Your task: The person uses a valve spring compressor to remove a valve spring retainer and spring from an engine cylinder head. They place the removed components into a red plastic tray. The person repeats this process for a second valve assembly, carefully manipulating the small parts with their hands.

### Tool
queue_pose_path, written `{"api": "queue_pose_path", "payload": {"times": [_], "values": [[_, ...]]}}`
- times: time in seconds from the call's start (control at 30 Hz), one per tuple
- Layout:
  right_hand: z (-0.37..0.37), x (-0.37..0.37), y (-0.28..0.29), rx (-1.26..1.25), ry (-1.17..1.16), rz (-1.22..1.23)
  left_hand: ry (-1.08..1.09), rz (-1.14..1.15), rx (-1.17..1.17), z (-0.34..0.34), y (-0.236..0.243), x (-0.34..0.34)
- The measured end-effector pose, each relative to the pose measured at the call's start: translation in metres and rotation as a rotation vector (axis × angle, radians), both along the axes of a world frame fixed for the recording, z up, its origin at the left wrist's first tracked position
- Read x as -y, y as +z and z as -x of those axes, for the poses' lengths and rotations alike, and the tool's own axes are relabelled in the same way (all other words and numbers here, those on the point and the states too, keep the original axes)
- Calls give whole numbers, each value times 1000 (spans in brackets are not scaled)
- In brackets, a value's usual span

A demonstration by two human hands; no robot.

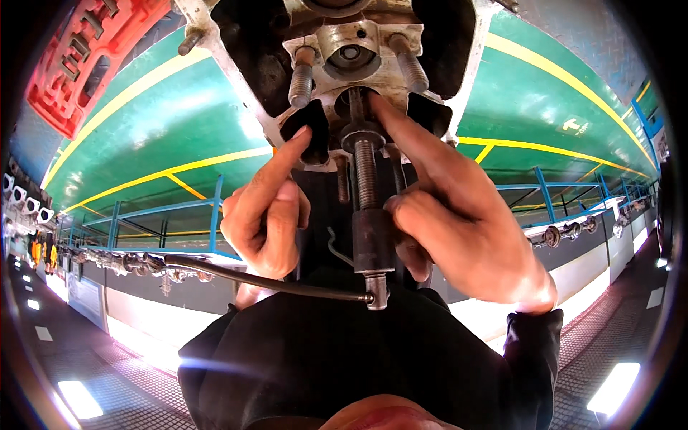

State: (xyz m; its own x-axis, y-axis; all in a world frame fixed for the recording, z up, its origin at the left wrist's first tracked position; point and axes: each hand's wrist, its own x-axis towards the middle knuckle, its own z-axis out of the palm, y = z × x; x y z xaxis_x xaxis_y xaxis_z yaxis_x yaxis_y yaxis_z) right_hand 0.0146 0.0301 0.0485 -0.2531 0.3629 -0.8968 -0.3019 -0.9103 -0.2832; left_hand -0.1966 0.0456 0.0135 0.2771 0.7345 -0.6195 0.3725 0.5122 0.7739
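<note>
A pale metal engine casting (362, 32) with studs and a row of round bores fills the top middle. Below it hangs a screw puller (367, 175): a threaded rod with a flanged collar, a dark sleeve and a bent bar through its end. Its slim upper end reaches into a bore. My right hand (459, 222) has its index finger up at that bore beside the rod; the thumb and curled fingers close against the dark sleeve. My left hand (265, 215) holds nothing. Its index finger points up to a dark opening in the casting, while the other fingers curl in.
Two threaded studs (302, 79) jut from the casting near my fingertips. A red tool case (72, 79) with fitted pieces lies at upper left. Blue-framed benches (215, 215) bear metal parts on both sides. The green floor (172, 100) has yellow lines.
</note>
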Motion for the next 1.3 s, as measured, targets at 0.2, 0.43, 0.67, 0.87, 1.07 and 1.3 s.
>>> {"api": "queue_pose_path", "payload": {"times": [0.2,0.43,0.67,0.87,1.07,1.3], "values": [[-1,-6,2,-10,29,38,-2,11,-9,0,0,1],[2,0,-2,11,18,-3,-10,6,-6,0,-2,0],[-2,-5,-2,-47,24,45,-25,4,-6,2,-3,0],[-3,-16,1,-118,-24,200,-28,3,-8,3,-3,-1],[-1,-16,1,-96,-38,163,-29,6,-3,2,-2,-2],[-1,-22,4,-107,-94,251,-27,35,-21,1,0,-2]]}}
